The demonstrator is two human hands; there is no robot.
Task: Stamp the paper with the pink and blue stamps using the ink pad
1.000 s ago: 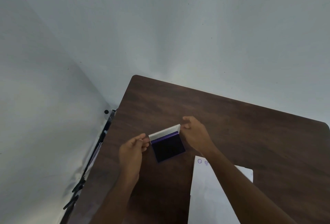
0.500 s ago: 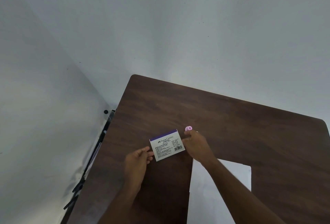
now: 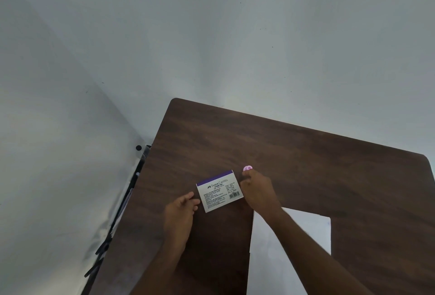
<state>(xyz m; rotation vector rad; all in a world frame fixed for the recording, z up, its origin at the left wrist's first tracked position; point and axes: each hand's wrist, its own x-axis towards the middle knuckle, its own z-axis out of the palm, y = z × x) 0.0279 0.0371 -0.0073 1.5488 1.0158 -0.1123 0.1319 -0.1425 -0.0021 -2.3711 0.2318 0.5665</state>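
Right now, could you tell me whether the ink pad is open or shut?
Shut: the ink pad lies flat on the table, its printed white lid covering it, no dark ink surface showing.

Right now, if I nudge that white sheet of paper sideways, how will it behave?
The paper lies flat on the smooth wooden table, so it would probably slide easily. It looks thin, so likely floppy when lifted by an edge. The right hand's forearm crosses over it and may drag it.
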